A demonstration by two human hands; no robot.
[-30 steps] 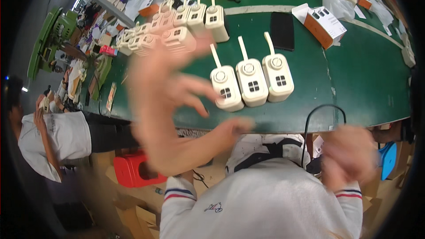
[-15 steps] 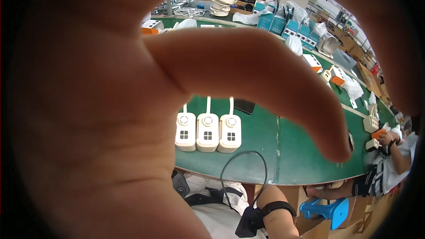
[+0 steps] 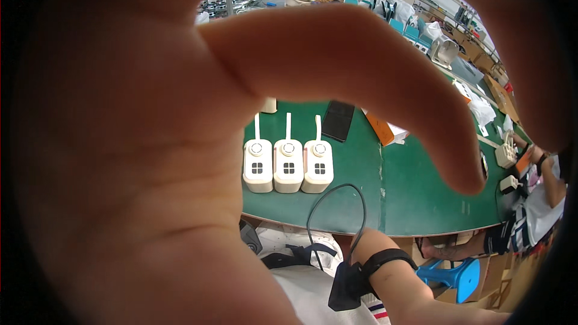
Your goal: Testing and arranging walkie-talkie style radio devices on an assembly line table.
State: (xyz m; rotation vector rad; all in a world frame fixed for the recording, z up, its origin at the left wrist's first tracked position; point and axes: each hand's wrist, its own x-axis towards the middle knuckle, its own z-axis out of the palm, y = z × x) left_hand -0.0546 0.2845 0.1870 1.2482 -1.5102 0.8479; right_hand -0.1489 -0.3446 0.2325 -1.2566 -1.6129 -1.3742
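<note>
My left hand (image 3: 156, 162) fills the left and top of the view, very close and blurred. Its palm faces me, its curved fingers stand apart, and nothing shows between them. Beyond it, three cream rounded devices (image 3: 288, 166) stand in a row on the green table, each with a round knob, a dark four-square panel and a strap. Part of another cream piece (image 3: 269, 105) shows behind them. My right arm enters low, bent, wearing a black strap (image 3: 388, 259) and a small black device (image 3: 346, 289) with a looped cable. The right hand itself is out of view.
A dark flat pad (image 3: 338, 121) and an orange-white box (image 3: 385, 129) lie on the green table (image 3: 421, 204). At the far right a person (image 3: 539, 198) handles cream devices. A blue stool (image 3: 460, 277) stands below the table edge. Teal boxes and bags are behind.
The view has shifted, so the devices and table edge sit higher. More of the dark pad and the orange-white box shows. My left hand stays close, its lower finger slightly higher in the view.
</note>
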